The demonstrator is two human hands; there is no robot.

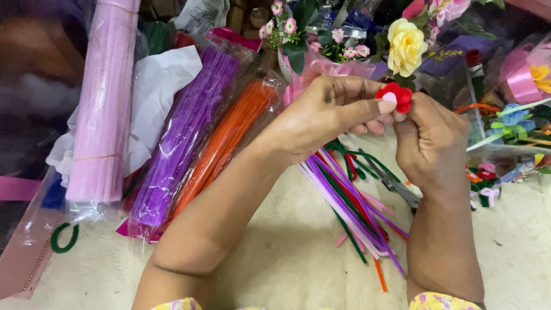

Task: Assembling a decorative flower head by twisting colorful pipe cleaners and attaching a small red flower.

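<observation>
Both my hands meet at the upper middle of the head view, pinching a small red pipe-cleaner flower (400,95). My left hand (324,115) grips it from the left, thumb pressed across its front. My right hand (429,138) holds it from below and from the right, fingers curled. Under the hands lies a loose heap of pipe cleaners (350,201) in purple, red, green, pink and orange, spread on the cream cloth (287,252).
Sealed packs of pipe cleaners lie at the left: pale pink (103,103), purple (183,138), orange (224,140). White paper (158,80) sits behind them. A yellow artificial rose (405,46), small pink flowers (284,26), ribbon (522,80) and a clear box (505,143) crowd the back right. Scissors (396,186) lie under my right wrist.
</observation>
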